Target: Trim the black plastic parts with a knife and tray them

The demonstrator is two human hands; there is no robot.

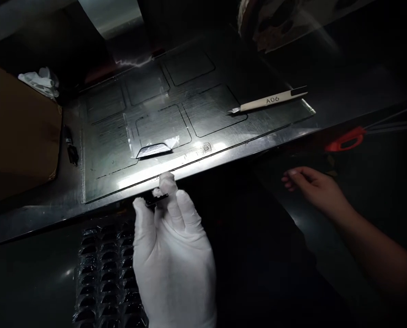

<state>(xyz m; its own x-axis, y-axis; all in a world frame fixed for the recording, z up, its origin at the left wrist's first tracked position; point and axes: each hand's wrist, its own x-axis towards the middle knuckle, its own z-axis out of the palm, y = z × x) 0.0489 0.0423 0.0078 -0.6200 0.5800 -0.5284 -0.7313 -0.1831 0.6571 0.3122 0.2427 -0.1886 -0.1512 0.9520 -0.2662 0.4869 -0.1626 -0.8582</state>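
Observation:
My left hand (174, 255), in a white glove, is palm up below the table edge. Its thumb and fingertips pinch a small thin black piece (157, 199), seen nearly edge-on. Out to the right, my bare right hand (309, 187) hangs in shadow with its fingers curled together; nothing shows in them. On the glass plate (104, 175) lies a dark trapezoid-shaped piece (153, 150) on clear film. A craft knife (271, 100) marked A06 rests on the plate, blade pointing left.
A tray (102, 273) with rows of dark curved pieces sits below the table, left of my gloved hand. A cardboard box (18, 127) stands at left, with a black marker (70, 146) beside it and crumpled white material (41, 82) behind. A red handle (347, 139) is at right.

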